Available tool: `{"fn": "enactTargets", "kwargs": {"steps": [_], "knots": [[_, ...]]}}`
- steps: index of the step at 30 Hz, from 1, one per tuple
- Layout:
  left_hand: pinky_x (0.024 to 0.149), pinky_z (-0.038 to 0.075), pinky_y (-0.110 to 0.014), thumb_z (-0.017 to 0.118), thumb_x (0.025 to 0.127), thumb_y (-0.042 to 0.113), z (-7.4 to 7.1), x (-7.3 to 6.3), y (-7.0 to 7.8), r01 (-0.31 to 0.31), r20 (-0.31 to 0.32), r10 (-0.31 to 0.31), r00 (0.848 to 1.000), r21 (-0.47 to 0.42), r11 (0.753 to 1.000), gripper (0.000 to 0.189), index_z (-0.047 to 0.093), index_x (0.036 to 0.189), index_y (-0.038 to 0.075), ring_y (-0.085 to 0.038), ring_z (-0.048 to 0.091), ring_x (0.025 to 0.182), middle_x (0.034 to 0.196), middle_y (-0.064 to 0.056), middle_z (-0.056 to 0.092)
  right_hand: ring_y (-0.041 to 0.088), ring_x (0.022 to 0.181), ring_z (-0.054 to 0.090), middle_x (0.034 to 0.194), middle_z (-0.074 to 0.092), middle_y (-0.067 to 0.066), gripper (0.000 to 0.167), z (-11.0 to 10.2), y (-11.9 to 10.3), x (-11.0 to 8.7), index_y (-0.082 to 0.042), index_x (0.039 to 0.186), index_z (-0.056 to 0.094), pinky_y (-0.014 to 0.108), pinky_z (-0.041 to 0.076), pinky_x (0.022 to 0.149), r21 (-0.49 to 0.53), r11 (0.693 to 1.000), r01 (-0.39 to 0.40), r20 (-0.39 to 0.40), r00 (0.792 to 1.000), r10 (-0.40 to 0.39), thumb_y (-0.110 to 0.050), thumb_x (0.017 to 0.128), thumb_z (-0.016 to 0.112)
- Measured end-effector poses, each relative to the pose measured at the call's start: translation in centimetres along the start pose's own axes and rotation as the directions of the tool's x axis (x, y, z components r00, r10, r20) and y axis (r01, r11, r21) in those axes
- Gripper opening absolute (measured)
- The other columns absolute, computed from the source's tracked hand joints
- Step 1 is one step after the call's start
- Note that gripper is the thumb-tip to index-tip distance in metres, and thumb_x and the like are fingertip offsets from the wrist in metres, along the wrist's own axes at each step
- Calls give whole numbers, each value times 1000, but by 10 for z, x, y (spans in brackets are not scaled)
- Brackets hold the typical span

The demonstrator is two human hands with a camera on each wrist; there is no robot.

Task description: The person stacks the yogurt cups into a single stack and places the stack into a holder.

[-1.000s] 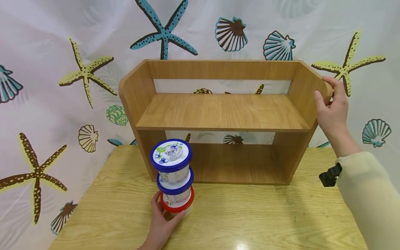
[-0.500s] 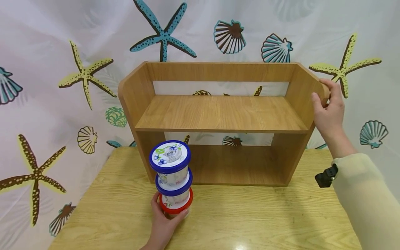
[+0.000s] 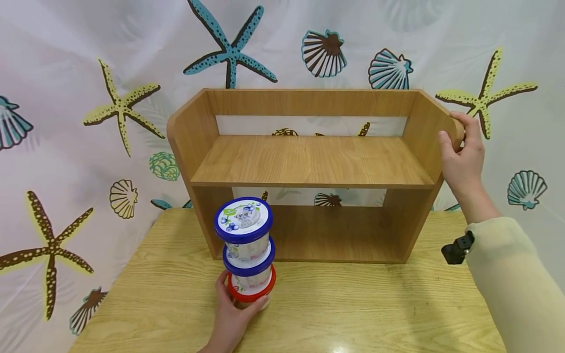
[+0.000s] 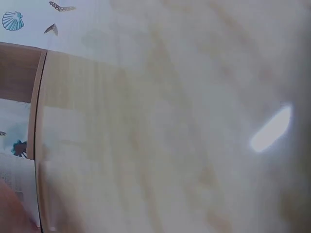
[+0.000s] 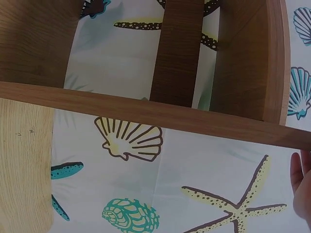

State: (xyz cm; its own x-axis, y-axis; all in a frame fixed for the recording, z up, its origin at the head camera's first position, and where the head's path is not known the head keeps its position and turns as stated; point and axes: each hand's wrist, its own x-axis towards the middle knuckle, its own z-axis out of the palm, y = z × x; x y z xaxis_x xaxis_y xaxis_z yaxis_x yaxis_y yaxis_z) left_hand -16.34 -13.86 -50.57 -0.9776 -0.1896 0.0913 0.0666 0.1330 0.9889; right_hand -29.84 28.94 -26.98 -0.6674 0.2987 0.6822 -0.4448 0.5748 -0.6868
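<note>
Three round lidded tubs stand in a stack in front of the shelf's left half. The top tub and the middle tub have blue lids; the bottom tub has a red one. My left hand holds the bottom tub low down, fingers on its left and thumb at its front right. Whether that tub touches the table cannot be told. With my right hand I grip the rounded upper front edge of the right side panel of the wooden shelf. The right wrist view shows part of that hand.
The two-level shelf stands on a light wooden table. Behind hangs a white cloth printed with starfish and shells. A black wrist device sits at my right cuff. The left wrist view is mostly blurred.
The stack of tubs and my left hand have shifted slightly to the right. My right hand keeps its place on the shelf panel. The whole head view has drifted a little.
</note>
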Motion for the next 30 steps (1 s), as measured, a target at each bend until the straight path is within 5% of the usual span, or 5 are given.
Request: {"fn": "enactTargets", "kwargs": {"steps": [6,19,30], "knots": [[108,32,-46,87,73,13,2,0,13,-9,45,10,999,-8,1000,106,13,148,11,-30,41,127,140,-16,38,14,95,47,117,49,-7,38,1,-1,-1,-23,137,48,22,40,71,11,1000,3,-11,1000,-3,-22,98,50],[107,33,-52,87,74,21,3,3,57,11,120,-12,993,6,1000,103,16,148,15,-31,40,129,142,-11,38,17,98,48,123,49,-1,38,3,-2,-2,-25,138,46,23,40,73,-15,1000,-2,-5,1000,2,-23,99,48],[101,42,-45,83,78,13,0,22,105,-162,183,161,970,-8,987,95,17,146,17,-27,44,124,140,-8,38,16,99,48,126,49,4,39,2,-2,-2,-24,138,46,22,41,74,-31,999,6,-6,1000,-7,-23,99,47]]}}
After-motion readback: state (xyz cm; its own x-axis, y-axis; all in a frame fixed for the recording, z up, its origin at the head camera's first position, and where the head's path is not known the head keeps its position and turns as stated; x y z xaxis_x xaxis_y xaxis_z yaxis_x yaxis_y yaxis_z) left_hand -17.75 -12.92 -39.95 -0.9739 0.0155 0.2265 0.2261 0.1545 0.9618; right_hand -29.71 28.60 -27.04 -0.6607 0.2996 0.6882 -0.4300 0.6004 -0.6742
